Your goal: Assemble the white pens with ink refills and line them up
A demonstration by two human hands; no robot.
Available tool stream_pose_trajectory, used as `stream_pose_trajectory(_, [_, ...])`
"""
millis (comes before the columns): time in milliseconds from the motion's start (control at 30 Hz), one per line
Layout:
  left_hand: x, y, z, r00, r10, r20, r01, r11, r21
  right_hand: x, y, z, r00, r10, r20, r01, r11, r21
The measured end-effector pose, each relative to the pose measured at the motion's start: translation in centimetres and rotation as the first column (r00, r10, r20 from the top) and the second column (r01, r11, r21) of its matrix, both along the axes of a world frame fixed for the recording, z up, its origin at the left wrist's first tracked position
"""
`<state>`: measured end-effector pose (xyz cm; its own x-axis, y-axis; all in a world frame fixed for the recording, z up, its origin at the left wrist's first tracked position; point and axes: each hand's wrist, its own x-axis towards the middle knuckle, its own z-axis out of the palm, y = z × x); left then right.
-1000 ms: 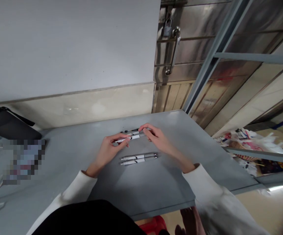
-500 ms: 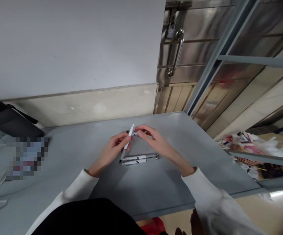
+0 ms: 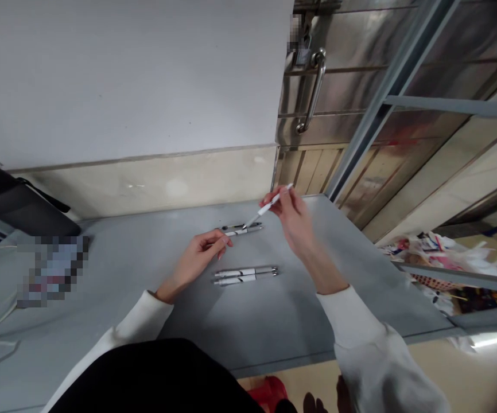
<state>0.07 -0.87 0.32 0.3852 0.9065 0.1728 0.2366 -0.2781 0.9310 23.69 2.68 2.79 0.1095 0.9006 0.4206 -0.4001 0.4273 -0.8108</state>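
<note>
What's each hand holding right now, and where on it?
Right hand pinches a white pen near its upper end, tip angled down. Left hand touches the pens lying on the table; a grip can't be told.

Both arms in long white sleeves, soft knit-looking fabric w/ ribbed cuffs snug at the wrists. Left sleeve (image 3: pixel 115 335) runs up from the lower left; its cuff is slightly bunched. Right sleeve (image 3: pixel 373 344) looks looser & a bit blurred near the bottom edge, folds showing along the forearm. Left hand (image 3: pixel 194 261) & right hand (image 3: pixel 294 221) bare, no gloves, rings or watch visible. Nails look short & plain. Black garment (image 3: pixel 158 378) covers the torso/lap area at bottom centre, smooth, no markings seen.
</note>
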Motion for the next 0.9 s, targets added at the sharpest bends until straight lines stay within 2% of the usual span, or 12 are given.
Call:
stream_pose_trajectory(133, [0.0,0.2,-0.2,0.997,0.070,-0.028,-0.070,0.997,0.016,1.8,0.1,1.2,0.949,0.076,-0.306,-0.103,0.992,-0.075])
stream_pose_trajectory(300, [-0.1,0.3,-0.3,0.994,0.095,-0.055,-0.094,0.995,0.024,2.3,-0.6,2.1,0.868,0.152,-0.472,-0.250,0.956,-0.153])
stream_pose_trajectory(567, [0.0,0.1,0.2,0.992,0.101,-0.073,-0.099,0.995,0.026,2.4,-1.0,1.8,0.804,0.184,-0.566,-0.309,0.942,-0.132])
stream_pose_trajectory(767, [-0.1,0.2,-0.1,0.991,0.102,-0.084,-0.100,0.994,0.033,2.3,-1.0,1.7,0.796,0.175,-0.579,-0.300,0.945,-0.128])
stream_pose_trajectory(900, [-0.1,0.3,-0.3,0.989,0.107,-0.098,-0.105,0.994,0.025,2.1,-1.1,1.8,0.824,0.144,-0.548,-0.266,0.952,-0.151])
